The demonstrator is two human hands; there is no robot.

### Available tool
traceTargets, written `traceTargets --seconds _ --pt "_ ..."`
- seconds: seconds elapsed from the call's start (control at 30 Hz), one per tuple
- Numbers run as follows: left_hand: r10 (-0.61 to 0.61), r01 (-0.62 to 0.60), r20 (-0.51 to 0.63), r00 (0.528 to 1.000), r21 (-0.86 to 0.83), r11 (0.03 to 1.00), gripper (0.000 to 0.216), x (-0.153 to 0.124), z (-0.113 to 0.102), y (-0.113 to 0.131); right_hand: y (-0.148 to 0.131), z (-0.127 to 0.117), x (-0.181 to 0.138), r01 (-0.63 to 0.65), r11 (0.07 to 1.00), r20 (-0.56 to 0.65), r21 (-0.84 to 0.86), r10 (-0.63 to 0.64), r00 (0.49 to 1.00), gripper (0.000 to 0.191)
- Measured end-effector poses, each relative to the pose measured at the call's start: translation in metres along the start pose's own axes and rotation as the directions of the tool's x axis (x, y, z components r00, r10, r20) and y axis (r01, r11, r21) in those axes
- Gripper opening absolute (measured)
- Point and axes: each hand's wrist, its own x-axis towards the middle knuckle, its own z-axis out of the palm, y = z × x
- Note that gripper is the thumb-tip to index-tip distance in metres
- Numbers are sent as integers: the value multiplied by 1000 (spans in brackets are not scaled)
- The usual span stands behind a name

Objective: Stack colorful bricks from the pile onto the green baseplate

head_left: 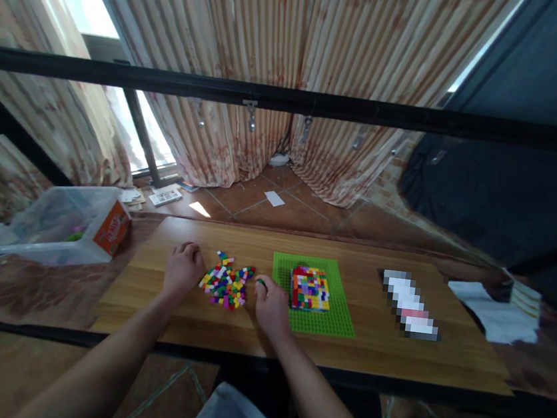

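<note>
- Both forearms enter from the bottom edge and extend forward over the near edge of the wooden table (392,356).
- Left hand (182,270): rests on the table top just left of the loose brick pile (226,283). Fingers are curled loosely inward with the knuckles up; nothing is visible inside them, and whether the hand encloses anything cannot be told.
- Right hand (270,305): rests on the table between the pile and the green baseplate (331,316), touching or nearly touching the plate's left edge. Thumb and forefinger are pinched together on a small green brick (261,281) at the right fringe of the pile.
- Loose brick pile: small multicoloured bricks (red, yellow, green, white, blue, magenta) spread flat on the table between the two hands.
- Green baseplate: lies flat on the table, right of the pile. A square block of assembled multicoloured bricks (309,288) stands on its far-centre area.
- Right of the baseplate, well apart: a flat pixelated white object (411,305) lying diagonally on the table.
- Left of the table: a clear plastic tub (55,224) with an orange box (111,230) against its right side.
- Behind the table: striped curtains (274,68) reaching a tiled floor (278,212); a black horizontal bar (291,100) crosses the view.
</note>
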Motion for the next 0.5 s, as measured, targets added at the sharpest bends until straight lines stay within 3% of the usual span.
traceTargets --seconds 0.23,0.5 --pt "-31 31 -9 999 -39 999 27 -3 -1 4 -5 -8 19 67 983 290 -171 -14 957 31" --pt "-32 31 -15 999 -38 999 26 -3 2 3 -6 -18 26 105 977 397 -185 -24 918 39"
